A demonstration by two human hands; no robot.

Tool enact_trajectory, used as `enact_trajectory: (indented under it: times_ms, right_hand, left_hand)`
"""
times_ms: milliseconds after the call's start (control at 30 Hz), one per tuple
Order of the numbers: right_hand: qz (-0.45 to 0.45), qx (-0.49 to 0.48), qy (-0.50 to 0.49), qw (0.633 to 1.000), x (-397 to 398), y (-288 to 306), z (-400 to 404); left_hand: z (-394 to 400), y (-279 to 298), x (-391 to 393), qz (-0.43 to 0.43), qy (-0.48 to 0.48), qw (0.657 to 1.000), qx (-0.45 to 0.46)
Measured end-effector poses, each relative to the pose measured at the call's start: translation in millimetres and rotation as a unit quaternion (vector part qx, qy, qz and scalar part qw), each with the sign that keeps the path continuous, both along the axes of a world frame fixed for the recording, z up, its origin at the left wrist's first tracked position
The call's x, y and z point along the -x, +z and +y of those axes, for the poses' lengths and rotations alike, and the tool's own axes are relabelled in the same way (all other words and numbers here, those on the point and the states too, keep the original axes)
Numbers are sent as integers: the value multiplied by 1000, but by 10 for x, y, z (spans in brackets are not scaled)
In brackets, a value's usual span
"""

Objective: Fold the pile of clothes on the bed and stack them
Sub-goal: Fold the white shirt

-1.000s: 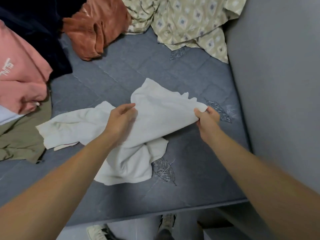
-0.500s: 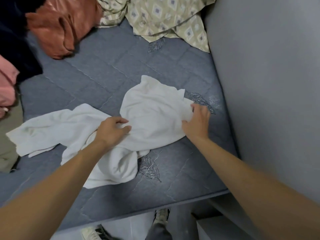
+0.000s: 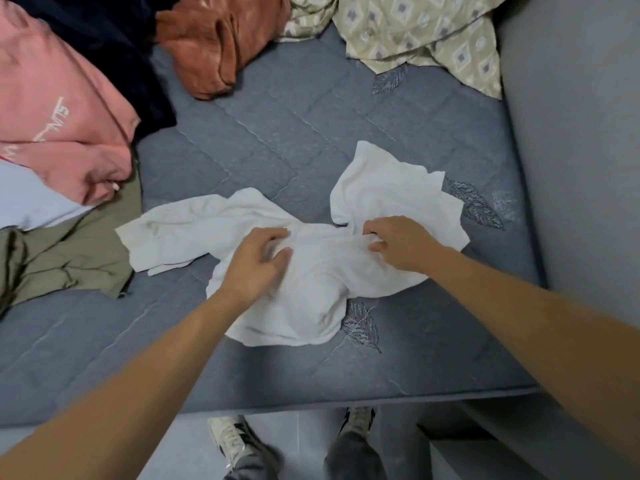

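A crumpled white garment (image 3: 388, 188) lies spread on the grey-blue mattress (image 3: 263, 140) near its front edge. My left hand (image 3: 256, 263) sits on the garment's middle with curled fingers gathering the cloth. My right hand (image 3: 401, 242) pinches a bunched fold of the same garment just to the right. Between the two hands the fabric is drawn into wrinkles. A pile of other clothes lies at the left: a pink top (image 3: 59, 112) with white lettering, a dark navy piece (image 3: 104, 39), an olive garment (image 3: 69, 258) and a pale blue one (image 3: 31, 202).
A rust-orange garment (image 3: 214, 43) and a patterned beige cloth (image 3: 422, 32) lie at the far side of the mattress. A grey wall (image 3: 571, 168) runs along the right edge. My shoes (image 3: 232, 441) stand on the floor below the mattress's front edge.
My right hand let go of the garment's right corner and moved left to pinch the cloth near the middle. My left hand stayed on the middle. The garment now lies bunched between them.
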State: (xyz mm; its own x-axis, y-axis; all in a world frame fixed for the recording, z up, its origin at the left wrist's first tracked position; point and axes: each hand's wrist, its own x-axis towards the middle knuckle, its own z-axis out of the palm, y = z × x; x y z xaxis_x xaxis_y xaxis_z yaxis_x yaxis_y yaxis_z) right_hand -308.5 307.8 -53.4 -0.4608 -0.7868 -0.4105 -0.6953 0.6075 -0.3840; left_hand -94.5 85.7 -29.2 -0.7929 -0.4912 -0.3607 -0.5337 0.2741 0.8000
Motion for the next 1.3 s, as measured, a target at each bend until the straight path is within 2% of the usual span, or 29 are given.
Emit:
enact_trajectory:
  times_ms: [133, 233, 300, 400, 500, 600, 700, 800, 933, 1067, 1167, 1300]
  right_hand:
    - [51, 11, -74, 996, 187, 97, 314]
    - [103, -23, -126, 986, 277, 186, 434]
    - [118, -38, -126, 984, 234, 230, 390]
    - [110, 12, -106, 988, 32, 315, 122]
    - [72, 91, -65, 991, -277, 432, -313]
    - [-26, 125, 20, 992, -638, 481, -797]
    - [-109, 80, 106, 985, -978, 421, -1213]
    - [-124, 12, 166, 978, -1216, 345, -1517]
    - [-125, -28, 202, 971, -1348, 317, -1754]
    - [-187, 6, 180, 966, -1348, 433, -1860]
    - [-187, 47, 134, 972, -1265, 624, -1888]
    - [-216, 107, 62, 968, -1070, 989, -1868]
  left_hand:
    - [-266, -170, -548, -69, 15, 996, 60]
    - [-327, -303, -858, -121, 60, 989, 58]
    - [-320, -356, -964, -149, 115, 982, 5]
    - [-262, -399, -1016, -146, 172, 965, -131]
    - [-178, -393, -1028, -131, 164, 950, -229]
    - [-114, -401, -1017, -113, 172, 945, -252]
    - [-121, -419, -1052, -88, 188, 951, -230]
    - [-156, -398, -1118, -28, 192, 954, -229]
    - [-245, -305, -1196, 35, 205, 951, -229]
    - [-262, -228, -1247, 84, 245, 938, -232]
    - [-176, -173, -1249, 81, 263, 928, -250]
    - [35, -84, -1208, 22, 185, 930, -317]
